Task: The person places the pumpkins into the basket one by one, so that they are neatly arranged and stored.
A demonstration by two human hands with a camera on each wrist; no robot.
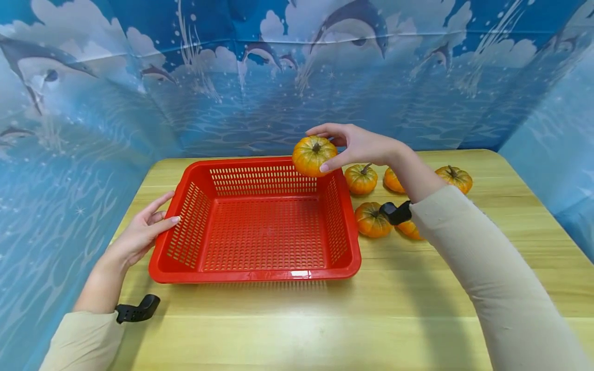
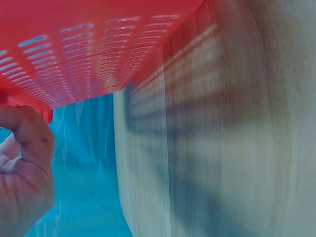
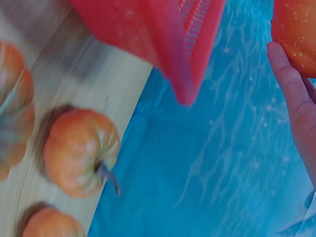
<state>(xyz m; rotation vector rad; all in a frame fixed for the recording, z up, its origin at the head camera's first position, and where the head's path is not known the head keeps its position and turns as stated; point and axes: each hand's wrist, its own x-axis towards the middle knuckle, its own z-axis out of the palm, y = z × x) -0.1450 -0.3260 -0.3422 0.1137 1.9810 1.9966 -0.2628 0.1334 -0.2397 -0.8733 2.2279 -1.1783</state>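
Observation:
My right hand (image 1: pixel 364 144) holds a small orange-yellow pumpkin (image 1: pixel 308 154) between thumb and fingers, over the back right corner of a red plastic basket (image 1: pixel 255 276). At the right edge of the right wrist view, fingers (image 3: pixel 295 91) touch that pumpkin (image 3: pixel 298 37), which is partly cut off. My left hand (image 1: pixel 139 234) grips the basket's left rim, its thumb on top. The left wrist view has the basket's slotted wall (image 2: pixel 94 54) above the table, with the left hand (image 2: pixel 27 168) at its rim. Inside the basket, only the bare perforated floor shows.
Several more pumpkins stand on the wooden table (image 1: pixel 297 330) right of the basket, including one near the back (image 1: pixel 361 181), one in front (image 1: pixel 373 221) and one farther right (image 1: pixel 456 178). The right forearm partly covers others. A blue dolphin-print curtain (image 1: pixel 260 103) hangs behind the table.

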